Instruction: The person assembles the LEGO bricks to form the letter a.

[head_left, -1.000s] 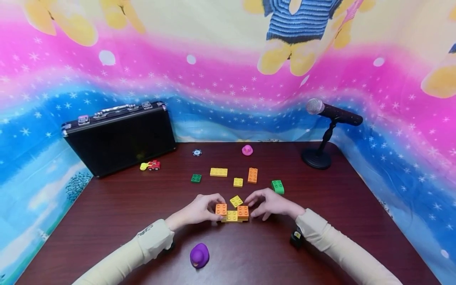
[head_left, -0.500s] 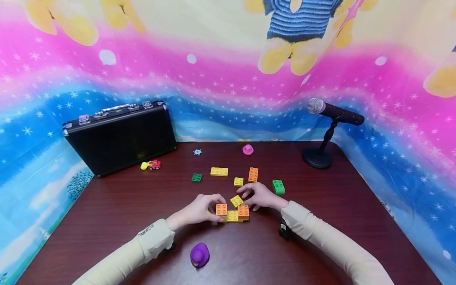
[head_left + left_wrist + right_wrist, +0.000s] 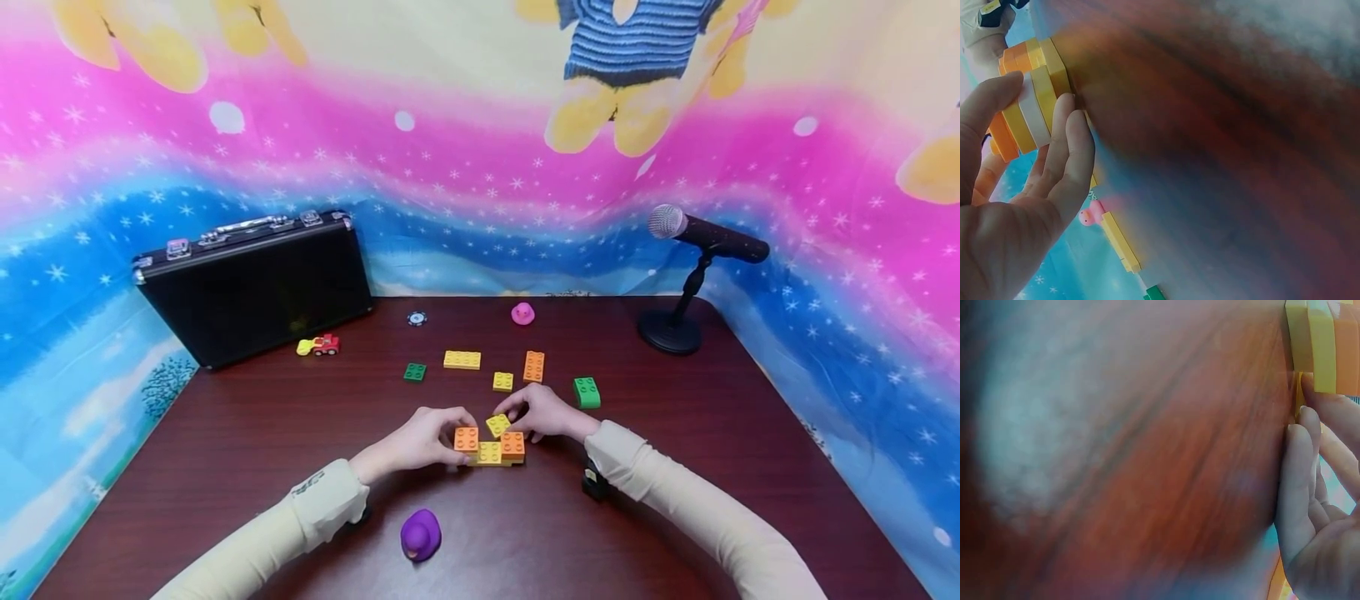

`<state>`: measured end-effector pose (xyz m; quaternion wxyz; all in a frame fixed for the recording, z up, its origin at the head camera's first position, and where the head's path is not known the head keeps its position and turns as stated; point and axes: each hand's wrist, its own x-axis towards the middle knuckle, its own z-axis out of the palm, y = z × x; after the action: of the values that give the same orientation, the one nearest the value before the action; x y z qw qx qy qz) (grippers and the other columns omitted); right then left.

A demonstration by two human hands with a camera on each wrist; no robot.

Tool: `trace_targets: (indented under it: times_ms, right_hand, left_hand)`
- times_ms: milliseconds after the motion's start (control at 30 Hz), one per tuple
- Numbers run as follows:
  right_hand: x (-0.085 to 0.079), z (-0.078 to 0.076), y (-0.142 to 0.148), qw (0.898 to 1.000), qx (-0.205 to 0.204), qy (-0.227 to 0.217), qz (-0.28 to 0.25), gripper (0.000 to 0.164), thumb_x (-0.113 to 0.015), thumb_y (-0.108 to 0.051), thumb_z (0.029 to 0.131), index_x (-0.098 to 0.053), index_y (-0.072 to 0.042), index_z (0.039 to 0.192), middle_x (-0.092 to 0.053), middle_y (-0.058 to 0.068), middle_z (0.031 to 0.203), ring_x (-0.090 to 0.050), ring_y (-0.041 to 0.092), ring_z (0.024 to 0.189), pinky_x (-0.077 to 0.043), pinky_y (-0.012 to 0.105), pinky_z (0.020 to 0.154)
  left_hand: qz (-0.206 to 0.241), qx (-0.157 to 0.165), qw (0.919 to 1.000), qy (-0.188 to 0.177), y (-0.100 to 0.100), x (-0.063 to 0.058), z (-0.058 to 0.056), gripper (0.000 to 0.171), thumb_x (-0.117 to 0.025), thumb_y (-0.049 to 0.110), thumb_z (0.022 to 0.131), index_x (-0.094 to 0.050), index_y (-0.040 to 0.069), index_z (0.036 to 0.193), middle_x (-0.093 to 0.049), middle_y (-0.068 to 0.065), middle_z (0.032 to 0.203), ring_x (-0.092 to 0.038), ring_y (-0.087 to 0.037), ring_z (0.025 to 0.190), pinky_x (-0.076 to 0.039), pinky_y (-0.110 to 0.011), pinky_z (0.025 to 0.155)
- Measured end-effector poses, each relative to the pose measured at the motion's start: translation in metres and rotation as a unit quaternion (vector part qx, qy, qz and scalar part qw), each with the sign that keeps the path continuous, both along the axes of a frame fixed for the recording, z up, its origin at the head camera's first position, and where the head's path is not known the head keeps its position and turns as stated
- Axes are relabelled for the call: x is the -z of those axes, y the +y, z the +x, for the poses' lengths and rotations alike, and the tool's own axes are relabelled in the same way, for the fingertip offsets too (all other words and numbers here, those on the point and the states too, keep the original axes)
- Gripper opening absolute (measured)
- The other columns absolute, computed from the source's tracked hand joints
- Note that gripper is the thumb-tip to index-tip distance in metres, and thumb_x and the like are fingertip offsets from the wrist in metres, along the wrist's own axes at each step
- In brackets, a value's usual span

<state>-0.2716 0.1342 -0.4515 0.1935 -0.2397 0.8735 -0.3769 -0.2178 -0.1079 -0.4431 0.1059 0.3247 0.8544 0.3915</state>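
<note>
A low stack of toy building bricks (image 3: 490, 452) stands mid-table, yellow below with a square orange brick on each end. My left hand (image 3: 426, 437) grips its left end. In the left wrist view, thumb and fingers lie on opposite sides of that end, where orange, yellow and white layers (image 3: 1035, 112) show. Just behind the stack is a small square yellow brick (image 3: 498, 425), turned at an angle. My right hand (image 3: 546, 410) pinches it between thumb and index finger. The right wrist view shows only a sliver of this brick (image 3: 1299, 406) beside the fingertips.
Behind the hands lie a long yellow brick (image 3: 462, 360), a square yellow one (image 3: 503, 381), an orange one (image 3: 534, 366) and green ones (image 3: 415, 372). A purple duck (image 3: 421, 535) sits in front. Farther back are a black case (image 3: 255, 292), toy car (image 3: 325, 345) and microphone (image 3: 712, 237).
My right hand has moved left from beside the stack's right end to the small yellow brick behind it and now pinches it. The left hand has kept its grip in place.
</note>
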Motion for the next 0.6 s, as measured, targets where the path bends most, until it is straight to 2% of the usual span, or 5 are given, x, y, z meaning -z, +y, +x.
trace_targets:
  times_ms: [167, 267, 367, 533, 600]
  right_hand:
    - [-0.002, 0.001, 0.006, 1.0, 0.008, -0.019, -0.02, 0.026, -0.074, -0.014, 0.075, -0.069, -0.018, 0.1, -0.059, 0.004, 0.086, -0.059, 0.016, 0.056, -0.051, 0.032, 0.048]
    - [-0.005, 0.0, 0.014, 0.998, 0.029, -0.039, -0.045, 0.03, -0.077, -0.02, 0.071, -0.069, -0.016, 0.1, -0.06, 0.006, 0.097, -0.063, 0.016, 0.065, -0.053, 0.033, 0.051]
    - [-0.01, 0.001, 0.023, 0.994, 0.052, -0.057, -0.083, 0.037, -0.079, -0.023, 0.068, -0.067, -0.012, 0.102, -0.06, 0.009, 0.103, -0.065, 0.02, 0.068, -0.053, 0.035, 0.055]
    - [-0.022, 0.014, 0.031, 0.984, 0.071, -0.08, -0.145, 0.043, -0.079, -0.022, 0.068, -0.062, -0.006, 0.104, -0.062, 0.013, 0.094, -0.066, 0.027, 0.067, -0.054, 0.038, 0.059]
    - [-0.026, 0.022, 0.031, 0.982, 0.066, -0.082, -0.158, 0.043, -0.079, -0.021, 0.068, -0.061, -0.005, 0.104, -0.062, 0.014, 0.091, -0.066, 0.027, 0.067, -0.053, 0.04, 0.059]
  left_hand:
    - [-0.002, -0.002, 1.0, -0.007, 0.001, 0.0, 0.0, 0.03, -0.074, 0.022, 0.074, -0.056, 0.023, 0.098, -0.063, 0.007, 0.084, -0.061, -0.008, 0.063, -0.05, -0.022, 0.059]
    - [-0.001, -0.002, 0.9999, -0.013, 0.001, 0.0, 0.0, 0.03, -0.074, 0.022, 0.074, -0.056, 0.023, 0.098, -0.062, 0.006, 0.086, -0.06, -0.009, 0.062, -0.05, -0.022, 0.058]
    - [-0.002, -0.003, 0.9999, -0.012, 0.001, 0.001, -0.001, 0.03, -0.074, 0.023, 0.074, -0.056, 0.024, 0.098, -0.062, 0.006, 0.087, -0.06, -0.008, 0.062, -0.05, -0.022, 0.058]
    - [0.003, -0.002, 0.9999, -0.015, 0.0, 0.001, -0.001, 0.031, -0.075, 0.022, 0.074, -0.056, 0.024, 0.098, -0.063, 0.006, 0.086, -0.06, -0.008, 0.063, -0.05, -0.022, 0.058]
    - [0.007, -0.001, 0.9999, -0.014, 0.0, 0.001, -0.001, 0.031, -0.075, 0.021, 0.073, -0.057, 0.023, 0.098, -0.063, 0.006, 0.084, -0.061, -0.008, 0.062, -0.051, -0.022, 0.058]
